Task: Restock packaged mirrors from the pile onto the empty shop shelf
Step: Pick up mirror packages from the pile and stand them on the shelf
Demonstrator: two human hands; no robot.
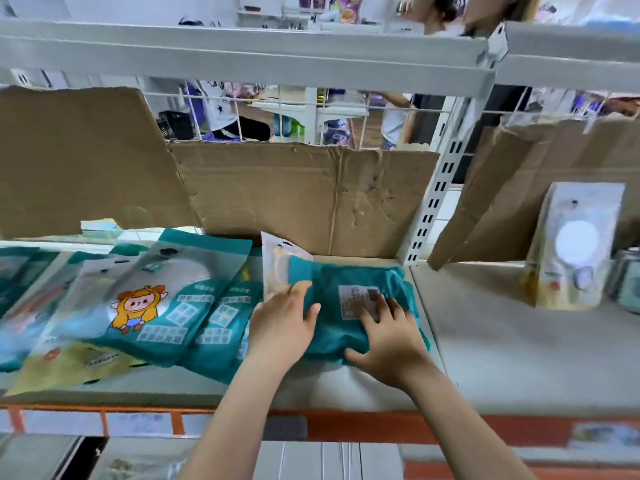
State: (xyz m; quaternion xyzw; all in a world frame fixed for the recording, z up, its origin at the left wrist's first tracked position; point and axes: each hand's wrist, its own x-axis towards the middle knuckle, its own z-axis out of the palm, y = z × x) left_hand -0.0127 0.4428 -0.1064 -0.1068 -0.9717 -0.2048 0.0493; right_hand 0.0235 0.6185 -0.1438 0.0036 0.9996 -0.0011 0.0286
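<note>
Packaged mirrors (162, 306) lie at your far left, flat and overlapped like roof tiles along the shelf (194, 389). I judge they are laid that way so each printed front shows while the row stays compact. The front one carries a cartoon figure in a yellow hood (136, 308).

Behind the row, torn cardboard (294, 195) stands against the wire back. It probably keeps packets from slipping through the mesh (the shop floor shows beyond it).

Further right, your left hand (284, 320) lies nearly flat with its fingers straight. It rests on the left edge of the teal packet (346, 306) you are setting down, where that packet overlaps a white packet (273, 268) tucked behind it. Nothing is gripped; the hand seems to be squaring that edge against its neighbour.

Your right hand (384, 344) is spread over the same teal packet. Its fingers press on the white label (356, 299) and its thumb sits at the near edge, so it also pins rather than grasps. The packet lies label-up at the right end of this bay, close to the slotted upright (440, 188). My guess is that you are placing the last piece of the row.

Past the upright, in the next bay, a pale packet (575, 244) stands leaning against more cardboard.
</note>
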